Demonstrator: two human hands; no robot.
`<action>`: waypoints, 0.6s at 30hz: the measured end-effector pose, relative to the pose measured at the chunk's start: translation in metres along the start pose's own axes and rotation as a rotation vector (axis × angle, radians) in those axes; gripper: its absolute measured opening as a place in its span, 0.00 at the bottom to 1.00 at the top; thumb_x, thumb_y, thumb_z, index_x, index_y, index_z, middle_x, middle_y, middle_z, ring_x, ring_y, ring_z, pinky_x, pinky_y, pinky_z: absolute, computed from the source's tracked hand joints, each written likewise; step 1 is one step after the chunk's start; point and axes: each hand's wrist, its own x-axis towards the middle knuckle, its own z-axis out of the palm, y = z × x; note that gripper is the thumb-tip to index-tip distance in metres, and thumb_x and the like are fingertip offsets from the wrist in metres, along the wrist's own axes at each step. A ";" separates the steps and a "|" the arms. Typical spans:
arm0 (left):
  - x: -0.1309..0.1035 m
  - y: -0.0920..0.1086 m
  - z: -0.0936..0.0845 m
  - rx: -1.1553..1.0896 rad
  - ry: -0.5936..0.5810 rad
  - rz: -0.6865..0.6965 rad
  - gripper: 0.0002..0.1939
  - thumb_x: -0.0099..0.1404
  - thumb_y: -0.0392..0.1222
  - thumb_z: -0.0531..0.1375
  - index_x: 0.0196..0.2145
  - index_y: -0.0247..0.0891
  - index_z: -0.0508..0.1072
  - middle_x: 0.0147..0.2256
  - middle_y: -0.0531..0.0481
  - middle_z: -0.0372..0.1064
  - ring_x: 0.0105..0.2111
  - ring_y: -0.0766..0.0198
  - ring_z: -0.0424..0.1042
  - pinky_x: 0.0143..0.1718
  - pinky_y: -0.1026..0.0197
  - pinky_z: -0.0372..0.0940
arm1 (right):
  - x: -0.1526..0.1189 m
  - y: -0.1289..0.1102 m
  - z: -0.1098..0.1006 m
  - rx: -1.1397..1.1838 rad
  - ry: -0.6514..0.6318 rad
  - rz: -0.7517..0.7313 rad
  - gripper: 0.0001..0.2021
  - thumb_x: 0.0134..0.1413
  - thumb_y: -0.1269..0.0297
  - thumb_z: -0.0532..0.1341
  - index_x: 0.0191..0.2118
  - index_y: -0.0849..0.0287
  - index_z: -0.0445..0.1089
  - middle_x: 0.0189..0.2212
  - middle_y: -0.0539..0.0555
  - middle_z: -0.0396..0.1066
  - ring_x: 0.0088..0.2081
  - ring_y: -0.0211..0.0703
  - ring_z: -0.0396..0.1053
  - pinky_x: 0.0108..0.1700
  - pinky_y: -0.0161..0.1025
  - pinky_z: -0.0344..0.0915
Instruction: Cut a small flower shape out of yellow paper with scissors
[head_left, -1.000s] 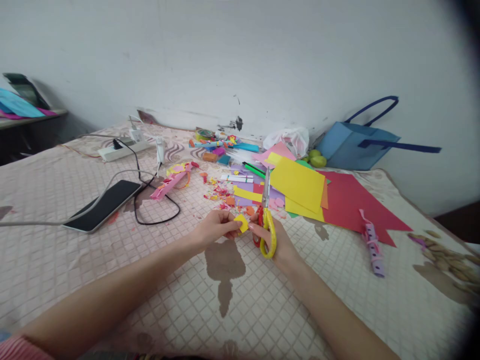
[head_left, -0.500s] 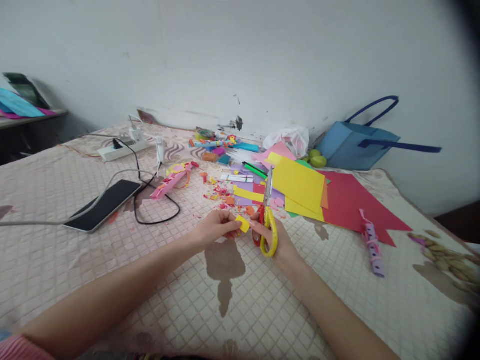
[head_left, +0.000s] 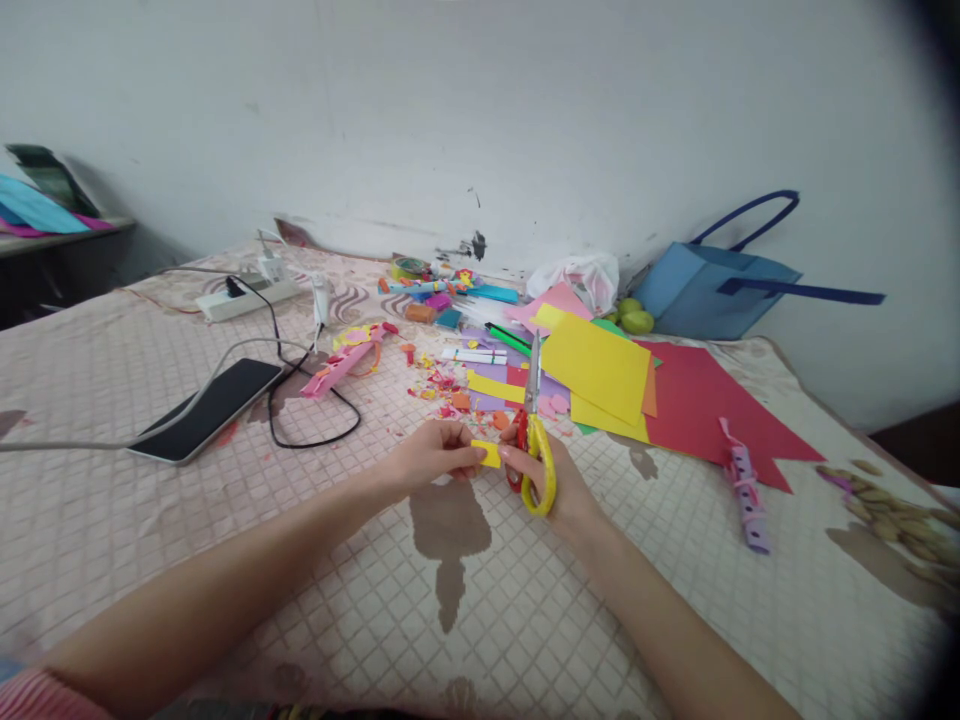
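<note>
Between my two hands is a small yellow piece of paper (head_left: 490, 454). My left hand (head_left: 439, 452) pinches its left edge between thumb and fingers. The thumb and fingertips of my right hand (head_left: 551, 475) are at the paper's right edge. Hooked in my right hand is a pair of scissors (head_left: 541, 470) with red and yellow handles, its blades closed and pointing away from me. Just beyond my hands lie small paper scraps (head_left: 442, 385) and a yellow paper strip (head_left: 496, 387).
Yellow sheets (head_left: 596, 370) overlap a large red sheet (head_left: 712, 400) at right. A purple decorated strip (head_left: 748, 500) lies nearer. A blue bag (head_left: 716, 290) leans by the wall. At left are a phone (head_left: 206, 412), cables and a power strip (head_left: 247, 298).
The small yellow paper has turned from a tilted position to nearly level between my fingers. The scissors have shifted very slightly left at the tips.
</note>
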 end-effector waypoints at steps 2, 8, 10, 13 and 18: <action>0.000 0.000 0.001 0.022 -0.034 -0.017 0.15 0.52 0.48 0.64 0.25 0.33 0.67 0.20 0.54 0.67 0.21 0.71 0.65 0.24 0.67 0.59 | 0.001 0.001 0.000 0.009 0.008 -0.003 0.14 0.44 0.56 0.66 0.33 0.57 0.64 0.18 0.43 0.60 0.17 0.32 0.56 0.19 0.31 0.53; -0.002 0.003 0.003 -0.056 0.078 -0.004 0.14 0.52 0.47 0.64 0.23 0.34 0.66 0.21 0.53 0.67 0.22 0.71 0.66 0.27 0.66 0.61 | 0.001 0.002 0.003 0.042 -0.007 0.017 0.17 0.42 0.53 0.66 0.33 0.57 0.64 0.17 0.43 0.60 0.17 0.32 0.55 0.19 0.32 0.53; -0.002 0.004 0.003 -0.057 0.065 -0.006 0.14 0.52 0.47 0.64 0.24 0.34 0.67 0.21 0.53 0.67 0.22 0.71 0.66 0.27 0.66 0.61 | 0.000 0.000 0.004 0.024 0.015 0.023 0.18 0.39 0.54 0.68 0.33 0.57 0.64 0.18 0.44 0.61 0.17 0.32 0.55 0.19 0.32 0.52; -0.002 0.003 0.003 -0.034 0.052 0.007 0.15 0.53 0.49 0.64 0.24 0.34 0.68 0.22 0.53 0.67 0.23 0.70 0.66 0.26 0.66 0.61 | -0.001 -0.003 0.005 0.003 0.035 0.012 0.17 0.37 0.54 0.68 0.31 0.57 0.64 0.18 0.44 0.61 0.18 0.32 0.55 0.19 0.31 0.52; 0.000 -0.001 0.001 -0.009 0.105 0.037 0.14 0.53 0.49 0.63 0.24 0.34 0.68 0.22 0.53 0.67 0.22 0.71 0.66 0.27 0.66 0.61 | -0.001 -0.004 0.005 -0.005 0.034 0.020 0.17 0.38 0.55 0.68 0.31 0.57 0.64 0.18 0.44 0.60 0.18 0.31 0.54 0.18 0.32 0.50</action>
